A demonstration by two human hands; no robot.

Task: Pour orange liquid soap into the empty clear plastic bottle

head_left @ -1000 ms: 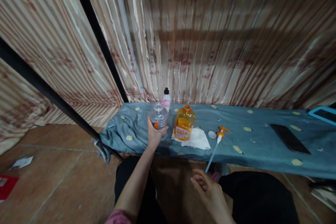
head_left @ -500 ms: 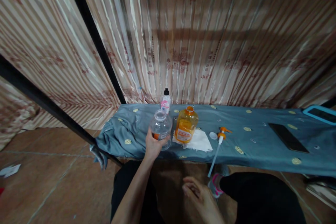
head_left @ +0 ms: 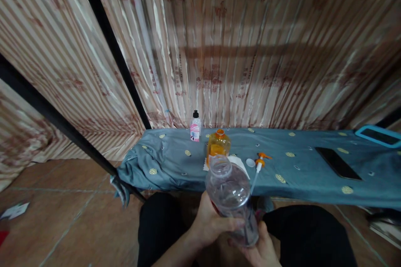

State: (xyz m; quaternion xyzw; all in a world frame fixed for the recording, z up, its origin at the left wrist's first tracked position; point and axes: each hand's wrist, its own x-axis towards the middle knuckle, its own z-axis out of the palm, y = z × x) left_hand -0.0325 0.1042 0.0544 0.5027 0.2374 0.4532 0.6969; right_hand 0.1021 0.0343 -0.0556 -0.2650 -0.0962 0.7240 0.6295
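Observation:
A clear plastic bottle (head_left: 230, 187), its mouth uncapped, is tilted above my lap with the mouth toward the bench. My left hand (head_left: 208, 221) is wrapped around its near left side. Low on the bottle, my right hand (head_left: 261, 248) grips the base, its fingers partly hidden behind the plastic. Just beyond stands an uncapped orange bottle (head_left: 217, 144), its lower part covered by the clear one. Under it lies a white cloth (head_left: 240, 163). To the right rest a pump dispenser (head_left: 260, 162) with an orange head and a round white lid (head_left: 250, 162).
A small bottle (head_left: 194, 129) with a black cap stands at the back of the cloth-covered bench (head_left: 172, 162). A dark phone (head_left: 338, 163) and a blue-framed device (head_left: 379, 135) lie at the right. Black metal posts (head_left: 122, 62) rise on the left.
The clear bottle has left the bench and come toward me, now tilted. My right hand, empty before, has joined the left on it. The camera view has shifted slightly.

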